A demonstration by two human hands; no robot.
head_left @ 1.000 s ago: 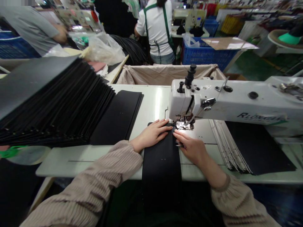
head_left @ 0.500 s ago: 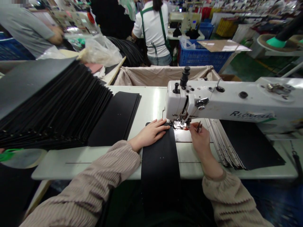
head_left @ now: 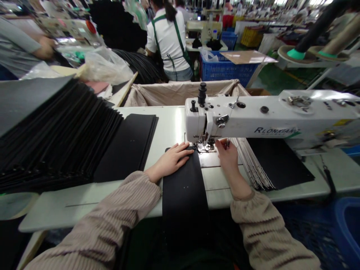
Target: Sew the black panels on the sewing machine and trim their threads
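My left hand (head_left: 176,159) lies flat, fingers stretched out, on the far end of a black panel (head_left: 184,191). The panel hangs over the table's front edge towards me, its far right corner beside the presser foot (head_left: 203,147) of a white sewing machine (head_left: 242,118). Just right of the needle area, my right hand (head_left: 228,155) is closed, thumb and forefinger pinched near the foot. Small dark pointed tips, apparently thread snips (head_left: 227,143), stick out of it; most of the tool is hidden by the fingers.
A tall stack of black panels (head_left: 56,131) and a lower pile (head_left: 125,146) stand left. More panels with pale edges (head_left: 277,165) lie right, under the machine arm. Behind the table is a cloth-lined bin (head_left: 157,93); a co-worker (head_left: 170,41) stands beyond it.
The view has swung a little to the right, so the scene sits further left. My left hand stays on the panel; my right hand has risen slightly beside the presser foot.
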